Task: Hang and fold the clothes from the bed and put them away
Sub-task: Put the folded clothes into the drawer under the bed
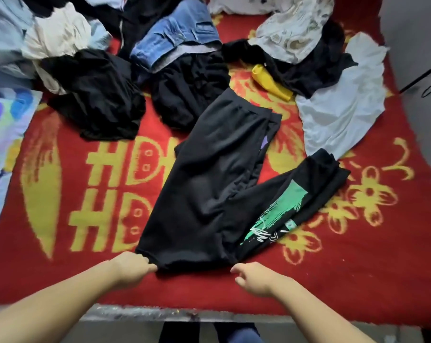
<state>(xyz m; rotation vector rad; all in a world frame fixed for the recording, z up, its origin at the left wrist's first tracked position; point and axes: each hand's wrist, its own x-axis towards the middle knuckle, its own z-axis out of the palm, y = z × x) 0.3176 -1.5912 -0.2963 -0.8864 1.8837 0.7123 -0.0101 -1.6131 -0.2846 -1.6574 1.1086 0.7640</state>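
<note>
Black trousers (209,174) lie stretched out on the red and yellow bed cover (85,280), waistband nearest me. My left hand (132,267) pinches the waistband's left corner. At the waistband's right corner hovers my right hand (252,277), fingers loosely curled and holding nothing. A folded black shirt with a green print (291,204) lies to the right, partly under the trousers.
Loose clothes are heaped across the far side: black garments (98,95), blue jeans (174,38), a cream top (58,30), a pale patterned shirt (291,33), a white shirt (343,107), a yellow item (268,81). The bed's metal edge (160,313) runs along the near side.
</note>
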